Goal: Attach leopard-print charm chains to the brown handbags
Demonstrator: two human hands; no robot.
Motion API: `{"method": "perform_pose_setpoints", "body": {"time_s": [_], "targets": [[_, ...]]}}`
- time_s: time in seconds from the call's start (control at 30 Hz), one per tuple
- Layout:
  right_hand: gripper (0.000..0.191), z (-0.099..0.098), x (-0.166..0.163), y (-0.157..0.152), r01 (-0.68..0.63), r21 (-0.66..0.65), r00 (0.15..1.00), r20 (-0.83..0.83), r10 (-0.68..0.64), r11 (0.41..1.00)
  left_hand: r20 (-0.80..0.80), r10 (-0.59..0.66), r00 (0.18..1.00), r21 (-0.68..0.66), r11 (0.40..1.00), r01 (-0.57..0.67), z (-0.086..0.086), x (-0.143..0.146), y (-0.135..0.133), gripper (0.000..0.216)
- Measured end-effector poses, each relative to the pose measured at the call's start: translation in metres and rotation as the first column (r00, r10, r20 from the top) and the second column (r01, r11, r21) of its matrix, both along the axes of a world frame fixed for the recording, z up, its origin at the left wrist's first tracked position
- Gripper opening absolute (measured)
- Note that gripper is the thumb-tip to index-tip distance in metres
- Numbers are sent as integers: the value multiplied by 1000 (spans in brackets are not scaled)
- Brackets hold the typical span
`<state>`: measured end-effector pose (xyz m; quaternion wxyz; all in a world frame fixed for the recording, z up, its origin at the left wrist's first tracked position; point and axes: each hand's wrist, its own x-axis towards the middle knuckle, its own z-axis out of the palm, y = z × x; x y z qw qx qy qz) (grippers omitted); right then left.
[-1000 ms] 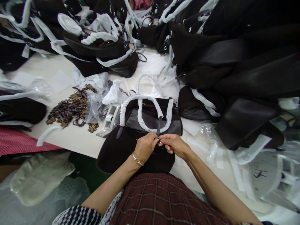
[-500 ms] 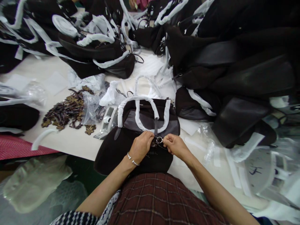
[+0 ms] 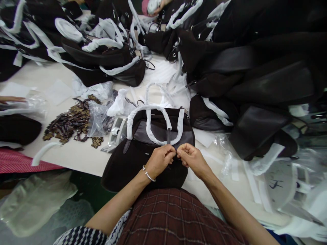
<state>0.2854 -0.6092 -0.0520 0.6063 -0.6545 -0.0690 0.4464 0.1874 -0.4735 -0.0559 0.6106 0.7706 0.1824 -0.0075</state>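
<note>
A dark brown handbag (image 3: 143, 170) lies in front of me at the table's edge, its handles (image 3: 149, 107) wrapped in white covering. My left hand (image 3: 161, 158) is closed in a pinch over the bag's front, just below the base of a handle. Fingertips nearly touching it, my right hand (image 3: 191, 157) pinches at the same spot. Whatever they hold there is hidden by the fingers. A silver bracelet (image 3: 149, 174) circles my left wrist.
Dark chains with brass-coloured links (image 3: 68, 126) lie in a heap on the left, beside clear plastic (image 3: 96, 119) and a tape dispenser (image 3: 116, 132). More dark bags (image 3: 260, 131) crowd the right and back. Co-workers' hands show at the left edge (image 3: 12, 99) and top (image 3: 161, 6).
My hands have come closer together, and the metal ring seen between them is now hidden. A co-worker's hand has appeared at the left edge.
</note>
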Motion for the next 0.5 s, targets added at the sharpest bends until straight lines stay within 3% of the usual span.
{"method": "perform_pose_setpoints", "body": {"time_s": [0.1, 0.27, 0.4, 0.5], "targets": [[27, 4, 3, 5, 173, 123, 983, -88, -163, 977, -31, -23, 999, -199, 980, 16, -2, -1, -5, 16], [25, 13, 12, 14, 191, 204, 957, -255, -136, 960, -16, -25, 1000, -462, 887, 15, -8, -1, -7, 22], [35, 2, 15, 4, 250, 101, 958, -169, -231, 963, -38, 79, 996, -586, 806, -86, -13, -4, 0, 31], [38, -11, 9, -4, 211, 0, 970, -127, -210, 977, -45, 107, 993, -613, 782, -112, -15, -6, 3, 33]]}}
